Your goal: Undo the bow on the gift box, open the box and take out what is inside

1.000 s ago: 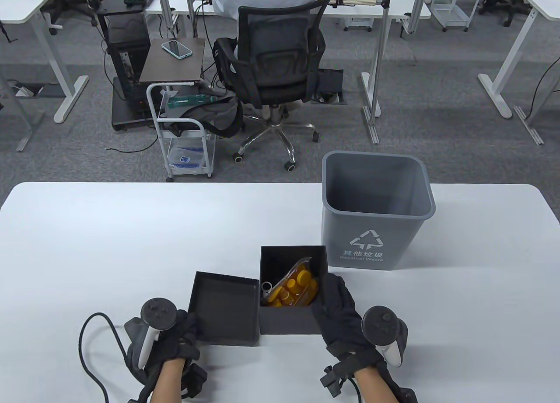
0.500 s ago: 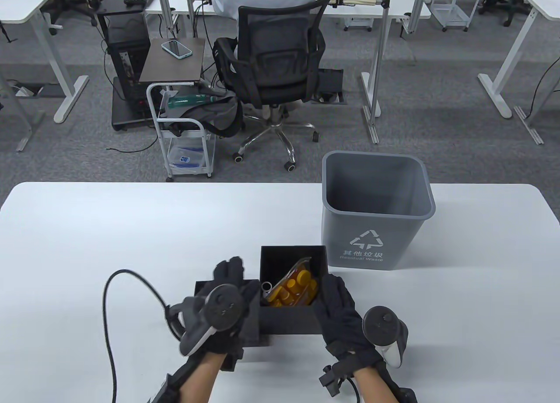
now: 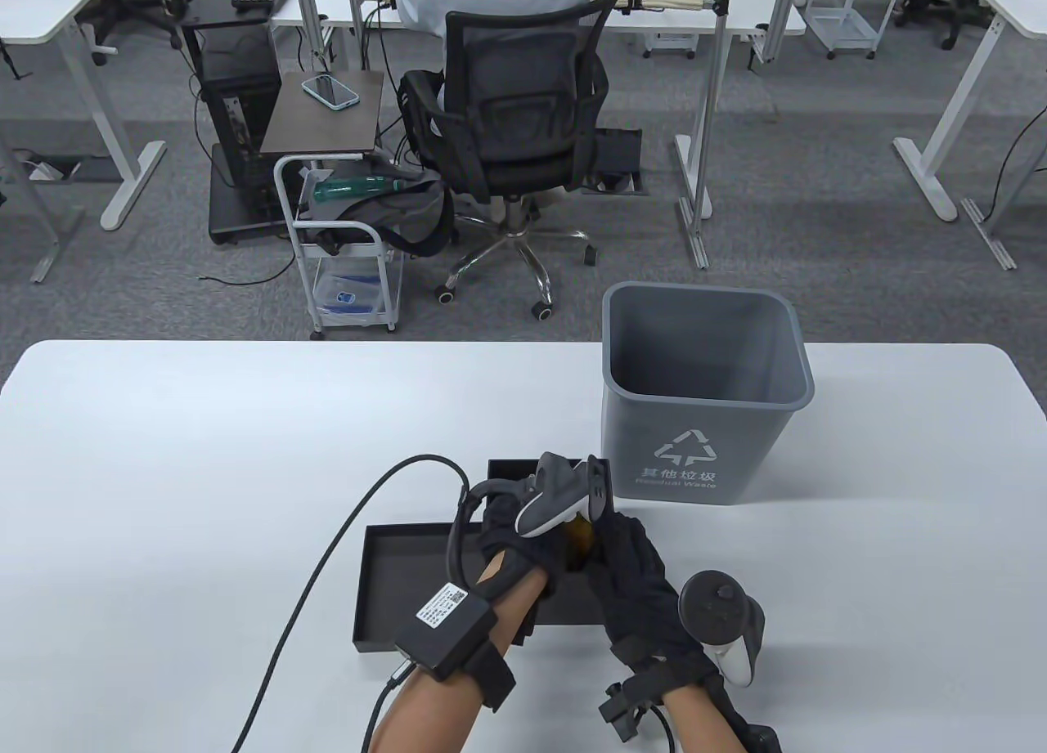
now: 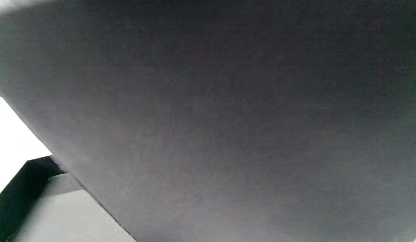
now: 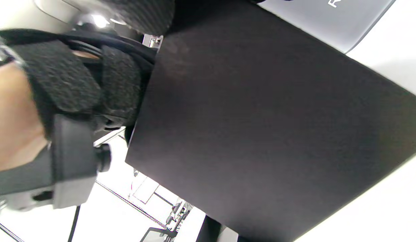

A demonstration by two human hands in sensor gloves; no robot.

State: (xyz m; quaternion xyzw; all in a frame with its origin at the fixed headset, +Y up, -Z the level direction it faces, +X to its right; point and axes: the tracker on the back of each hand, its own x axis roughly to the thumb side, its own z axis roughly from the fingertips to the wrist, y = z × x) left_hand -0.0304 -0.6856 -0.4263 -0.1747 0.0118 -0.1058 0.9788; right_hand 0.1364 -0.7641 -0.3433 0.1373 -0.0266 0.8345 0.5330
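Two gloved hands at the open box (image 3: 503,468), left hand (image 3: 517,540) inside.

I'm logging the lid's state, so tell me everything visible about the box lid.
The lid is a shallow matte black tray, cardboard by the look, square-cornered. It lies upside down, hollow side up, flat on the white table just left of the black gift box. The left forearm crosses above its right part; whether they touch cannot be told.

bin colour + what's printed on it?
Grey bin, white recycling triangle and white lettering on its front. Table view shows it best.
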